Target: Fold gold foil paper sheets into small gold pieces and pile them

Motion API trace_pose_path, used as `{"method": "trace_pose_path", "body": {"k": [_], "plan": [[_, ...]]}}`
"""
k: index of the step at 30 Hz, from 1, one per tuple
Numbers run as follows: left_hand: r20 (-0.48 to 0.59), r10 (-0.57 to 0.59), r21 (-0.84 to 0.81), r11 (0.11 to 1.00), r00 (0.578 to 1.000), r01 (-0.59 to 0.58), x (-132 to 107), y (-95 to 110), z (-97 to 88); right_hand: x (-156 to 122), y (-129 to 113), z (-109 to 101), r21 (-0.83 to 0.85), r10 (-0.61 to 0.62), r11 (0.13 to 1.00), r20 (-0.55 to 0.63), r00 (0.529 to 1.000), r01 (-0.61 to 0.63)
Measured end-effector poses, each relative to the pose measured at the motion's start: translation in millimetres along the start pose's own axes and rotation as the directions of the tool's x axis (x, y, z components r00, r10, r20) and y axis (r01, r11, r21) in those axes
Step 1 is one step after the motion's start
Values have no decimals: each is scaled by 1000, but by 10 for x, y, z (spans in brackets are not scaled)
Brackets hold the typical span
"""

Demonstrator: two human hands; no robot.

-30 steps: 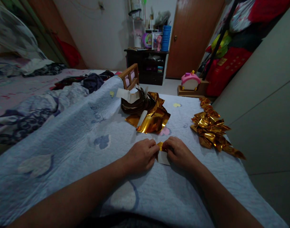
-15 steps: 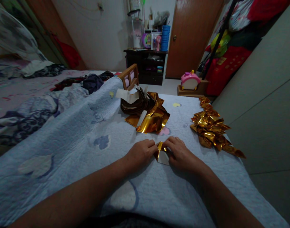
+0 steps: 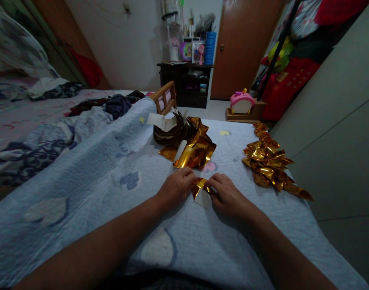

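A small sheet of gold foil paper (image 3: 200, 191), white on its underside, lies partly folded on the light blue quilt (image 3: 117, 193). My left hand (image 3: 176, 187) pinches its left edge with closed fingers. My right hand (image 3: 226, 194) presses and grips its right edge, fingers curled. Just beyond my hands sits a stack of flat gold sheets (image 3: 194, 153). A pile of folded gold pieces (image 3: 269, 163) lies to the right near the quilt's edge.
A dark bundle of paper with a white slip (image 3: 169, 128) rests behind the gold stack, beside a small wooden frame (image 3: 165, 96). Clothes are heaped on the bed at left. A dark cabinet, a door and a pink toy stand at the back.
The gold paper has turned and lifted slightly between my fingers, its white underside now tilted toward lower left. Both hands shifted a little left and away from me.
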State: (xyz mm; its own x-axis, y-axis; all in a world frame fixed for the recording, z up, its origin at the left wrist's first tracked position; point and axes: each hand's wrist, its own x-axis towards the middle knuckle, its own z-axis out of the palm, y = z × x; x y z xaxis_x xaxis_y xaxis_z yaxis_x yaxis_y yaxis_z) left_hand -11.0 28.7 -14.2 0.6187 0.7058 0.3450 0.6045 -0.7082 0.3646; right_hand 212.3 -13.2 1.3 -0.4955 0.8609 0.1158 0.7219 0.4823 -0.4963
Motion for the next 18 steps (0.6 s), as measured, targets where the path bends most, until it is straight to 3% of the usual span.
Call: {"method": "trace_pose_path", "body": {"k": [3, 7, 12, 18], "plan": [[-40, -28, -56, 998, 999, 26, -3, -21, 19, -2, 9, 11, 2, -6, 1000, -15, 1000, 6], [14, 1, -94, 996, 1000, 0, 1, -41, 33, -3, 13, 3, 4, -5, 1000, 9, 1000, 5], [90, 89, 2, 996, 992, -90, 10, -18, 30, -7, -9, -23, 12, -5, 1000, 34, 999, 4], [169, 116, 108, 985, 979, -135, -38, 89, 79, -7, -4, -19, 10, -12, 1000, 21, 1000, 12]]}}
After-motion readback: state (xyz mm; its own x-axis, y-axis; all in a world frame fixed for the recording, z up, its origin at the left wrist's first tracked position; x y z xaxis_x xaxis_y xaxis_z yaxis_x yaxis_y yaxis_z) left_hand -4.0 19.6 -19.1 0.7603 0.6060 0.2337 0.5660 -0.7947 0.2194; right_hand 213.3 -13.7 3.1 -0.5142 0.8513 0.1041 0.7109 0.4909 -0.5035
